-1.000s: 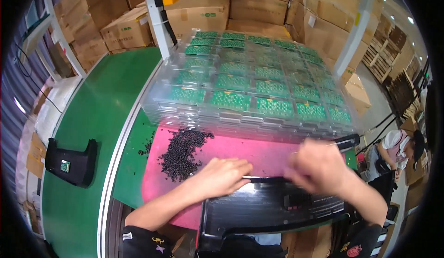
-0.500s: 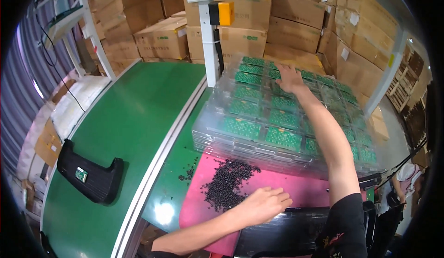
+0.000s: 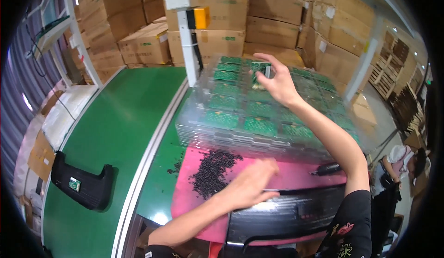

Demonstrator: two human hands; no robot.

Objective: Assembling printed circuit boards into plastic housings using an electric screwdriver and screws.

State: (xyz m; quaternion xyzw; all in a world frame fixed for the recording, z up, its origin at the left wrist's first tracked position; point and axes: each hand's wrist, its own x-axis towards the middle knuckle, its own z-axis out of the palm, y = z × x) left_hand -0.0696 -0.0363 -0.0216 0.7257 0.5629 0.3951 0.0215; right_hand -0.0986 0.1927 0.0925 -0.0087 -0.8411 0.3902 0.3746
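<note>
My right hand pinches a green circuit board between thumb and fingers, raised over a stack of clear plastic trays. Rows of similar green boards fill the top tray. My left hand, blurred, hovers above the near edge of a glossy black plastic panel, thumb spread from the fingers and nothing visible in it. Beside that hand, a heap of small black screws lies on the pink mat. A dark, rod-shaped tool rests near the panel's far side.
Along the left runs a green conveyor belt with a metal rail. On it lies another black panel bearing a small circuit board. A white post stands behind the trays. Cardboard boxes are piled beyond; another person is at right.
My right hand has lifted a circuit board from the top tray and drawn it back, turning it upright. My left hand has shifted slightly away from me, thumb spreading. The view has swung rightward.
</note>
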